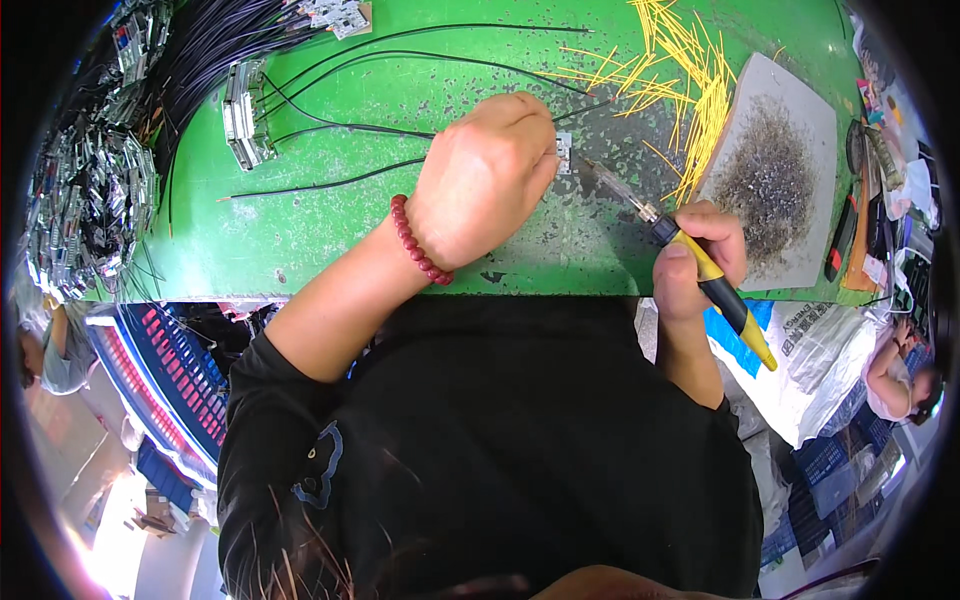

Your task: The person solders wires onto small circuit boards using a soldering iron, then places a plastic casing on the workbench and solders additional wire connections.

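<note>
My left hand (488,168) is closed, its fingertips hidden beneath it. A black wire (350,182) runs into its grip, and a small white circuit board (564,153) shows beside the curled fingers. Another black wire (580,113) emerges past the knuckles. Wrapped round the yellow-and-black handle of a soldering iron (712,272) are the fingers of my right hand (700,258). The iron's metal tip points up and left, a short way to the right of the board; they look apart. A red bead bracelet (418,243) circles my left wrist.
Yellow wires (700,120) lie scattered at the far right. Beside them a grey slab (818,190) carries dark debris. Several metal-looking parts (90,200) and black wires (205,60) pile up at left. A stack of boards (247,115) stands on the green table (330,230).
</note>
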`<state>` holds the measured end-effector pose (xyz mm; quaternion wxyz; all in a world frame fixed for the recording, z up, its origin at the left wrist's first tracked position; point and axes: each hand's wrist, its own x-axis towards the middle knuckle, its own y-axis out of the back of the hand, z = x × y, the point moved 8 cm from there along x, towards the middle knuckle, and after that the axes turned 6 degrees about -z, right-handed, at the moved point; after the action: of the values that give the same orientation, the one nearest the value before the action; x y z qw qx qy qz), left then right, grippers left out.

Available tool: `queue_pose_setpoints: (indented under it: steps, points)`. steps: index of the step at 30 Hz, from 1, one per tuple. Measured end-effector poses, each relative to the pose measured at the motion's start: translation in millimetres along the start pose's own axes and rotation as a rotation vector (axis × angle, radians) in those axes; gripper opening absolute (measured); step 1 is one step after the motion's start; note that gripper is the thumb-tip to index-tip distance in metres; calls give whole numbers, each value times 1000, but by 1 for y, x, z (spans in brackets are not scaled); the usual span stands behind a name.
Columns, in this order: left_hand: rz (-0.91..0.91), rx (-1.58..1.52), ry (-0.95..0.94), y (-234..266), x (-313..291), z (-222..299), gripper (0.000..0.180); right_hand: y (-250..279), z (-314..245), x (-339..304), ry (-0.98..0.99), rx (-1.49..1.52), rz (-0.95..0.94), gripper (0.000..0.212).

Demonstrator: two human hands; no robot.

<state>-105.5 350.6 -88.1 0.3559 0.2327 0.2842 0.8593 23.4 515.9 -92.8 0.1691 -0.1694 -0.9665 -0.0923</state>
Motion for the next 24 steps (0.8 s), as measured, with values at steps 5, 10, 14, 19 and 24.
queue_pose_setpoints:
  steps: [5,10,14,19,24]
  points:
    - [1,2,4,-1,0,-1,9,-1,-1,2,-19,-24,-15,21]
    - [33,10,-23,0,1,1,5,-3,-3,3,-18,-67,-62,20]
    - [8,5,-17,-1,1,1,8,-13,-9,7,-27,-105,-124,19]
    - [18,16,-32,0,0,1,8,-13,-5,5,-63,-123,-134,19]
    - [10,12,-29,-1,1,1,8,0,-9,1,8,-113,-23,19]
